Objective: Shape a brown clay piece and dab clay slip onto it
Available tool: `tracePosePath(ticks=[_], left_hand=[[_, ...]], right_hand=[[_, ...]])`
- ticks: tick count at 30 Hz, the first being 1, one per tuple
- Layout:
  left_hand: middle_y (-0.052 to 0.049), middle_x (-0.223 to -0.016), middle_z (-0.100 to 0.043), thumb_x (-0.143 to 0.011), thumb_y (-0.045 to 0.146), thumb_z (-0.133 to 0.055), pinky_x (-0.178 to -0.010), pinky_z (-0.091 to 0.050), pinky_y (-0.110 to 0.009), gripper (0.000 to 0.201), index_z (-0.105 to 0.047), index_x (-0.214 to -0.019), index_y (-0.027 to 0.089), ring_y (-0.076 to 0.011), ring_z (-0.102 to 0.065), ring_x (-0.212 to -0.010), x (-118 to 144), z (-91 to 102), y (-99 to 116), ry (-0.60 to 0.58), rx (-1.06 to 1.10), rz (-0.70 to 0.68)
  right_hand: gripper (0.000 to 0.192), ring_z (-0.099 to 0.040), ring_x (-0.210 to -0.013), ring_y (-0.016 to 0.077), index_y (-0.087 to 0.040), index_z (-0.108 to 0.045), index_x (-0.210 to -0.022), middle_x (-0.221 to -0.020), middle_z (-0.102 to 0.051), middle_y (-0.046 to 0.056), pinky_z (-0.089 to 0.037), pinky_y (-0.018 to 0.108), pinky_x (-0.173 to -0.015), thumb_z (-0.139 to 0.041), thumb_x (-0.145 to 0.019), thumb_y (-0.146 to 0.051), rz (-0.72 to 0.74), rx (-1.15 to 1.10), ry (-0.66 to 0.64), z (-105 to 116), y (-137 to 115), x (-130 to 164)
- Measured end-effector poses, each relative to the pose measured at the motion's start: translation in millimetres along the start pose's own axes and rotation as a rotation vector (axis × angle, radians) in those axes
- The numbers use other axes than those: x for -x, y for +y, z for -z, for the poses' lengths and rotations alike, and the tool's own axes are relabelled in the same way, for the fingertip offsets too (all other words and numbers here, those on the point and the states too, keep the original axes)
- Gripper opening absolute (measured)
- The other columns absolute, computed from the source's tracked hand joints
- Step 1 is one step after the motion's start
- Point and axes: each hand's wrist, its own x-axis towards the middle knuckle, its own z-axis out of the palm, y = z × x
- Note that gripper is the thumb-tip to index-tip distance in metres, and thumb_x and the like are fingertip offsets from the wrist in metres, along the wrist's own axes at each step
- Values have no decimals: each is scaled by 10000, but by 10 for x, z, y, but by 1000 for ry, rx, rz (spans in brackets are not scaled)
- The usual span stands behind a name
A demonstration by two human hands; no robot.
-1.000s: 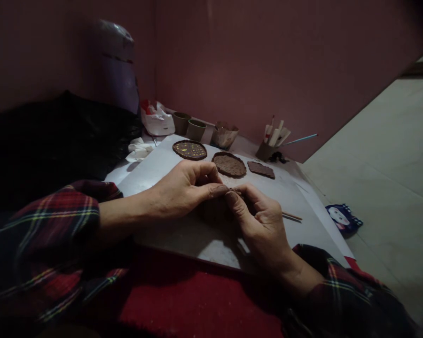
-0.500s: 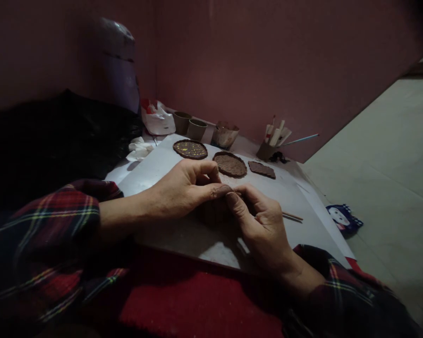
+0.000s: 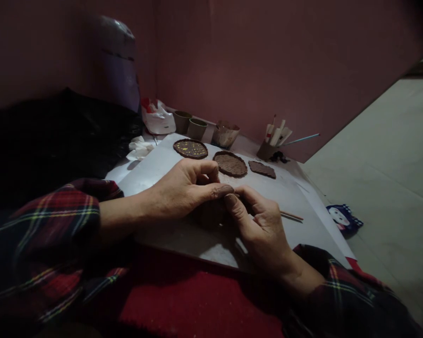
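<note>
My left hand (image 3: 183, 190) and my right hand (image 3: 259, 225) meet over a grey work board (image 3: 289, 197) on my lap. Both pinch a small dark brown clay piece (image 3: 211, 213) that lies mostly hidden under the fingers, thumbs nearly touching. A thin wooden stick (image 3: 292, 216) lies on the board just right of my right hand. Three flat clay pieces sit farther back: a round one with yellow dots (image 3: 191, 149), a plain round one (image 3: 230, 164) and a smaller irregular one (image 3: 262, 169).
Behind the board stand two dark cups (image 3: 190, 125), a clay-smeared bowl (image 3: 225, 134), a holder with tools and brushes (image 3: 273, 141), a white bag (image 3: 157, 121) and crumpled tissue (image 3: 139, 148). A dark bag (image 3: 56, 136) fills the left. A blue printed item (image 3: 341, 217) lies on the floor.
My hands stay pinched on the clay; the right hand's thumb and fingers have shifted slightly. The view has barely moved.
</note>
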Motion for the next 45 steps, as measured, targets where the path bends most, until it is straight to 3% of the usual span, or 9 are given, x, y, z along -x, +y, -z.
tracePosePath(ticks=[18,35,45], left_hand=[[17,-603,-648,-777,270,-648,-507,-482,-193,157,-597,-677,159,-108,-600,-538,4,-4,19,35,-26,52],[-5,-634,-626,-798,316,-610,-519,-447,-214,192,-592,-699,152,-125,-570,-589,7,17,5,35,-221,-47],[-18,-640,-631,-801,299,-595,-526,-459,-233,184,-585,-710,139,-139,-578,-588,4,5,-19,28,-210,-70]], right_hand=[[274,-511,-641,118,-183,-591,-786,-705,-584,8,-411,245,-578,-510,-920,-408,-45,10,-10,-4,-7,-27],[263,-527,-651,118,-182,-566,-777,-713,-595,6,-411,267,-629,-512,-923,-394,-31,2,-22,-2,-1,-32],[261,-532,-651,115,-182,-558,-770,-706,-596,1,-409,258,-631,-510,-926,-385,-24,9,-21,6,5,-24]])
